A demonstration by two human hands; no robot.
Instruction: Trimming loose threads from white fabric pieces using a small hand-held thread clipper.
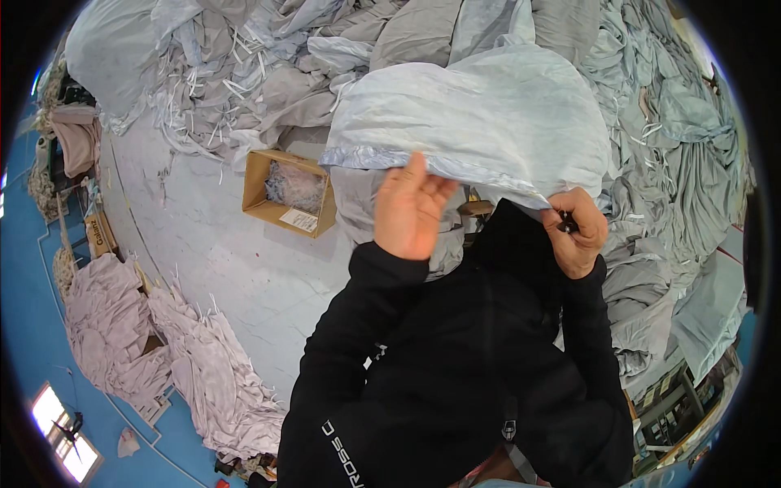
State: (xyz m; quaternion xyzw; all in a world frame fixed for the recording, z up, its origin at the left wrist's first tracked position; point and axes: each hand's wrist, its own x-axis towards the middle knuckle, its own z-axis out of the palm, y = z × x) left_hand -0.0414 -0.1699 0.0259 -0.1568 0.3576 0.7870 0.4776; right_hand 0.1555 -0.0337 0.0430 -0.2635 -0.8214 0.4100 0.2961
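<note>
A pale blue-grey cloth piece (488, 110), shaped like a pillowcase, spreads in front of me with its shinier hemmed edge toward my body. My left hand (413, 213) is at the middle of that hem, palm turned up and fingers stretched; the thumb overlaps the edge. At the hem's right corner, my right hand (578, 232) is closed, pinching the cloth between thumb and finger. A small black tool (567, 221), perhaps thread snips, is tucked in the same hand, mostly hidden by the fingers.
An open cardboard box (254, 191) with thread-like scraps stands on the pale table (211, 252) to my left. Heaps of grey-blue cloth (293, 89) with white ties lie along the far side and right. Pinkish cloth piles (118, 325) lie beyond the table's left edge, near a blue floor (41, 309).
</note>
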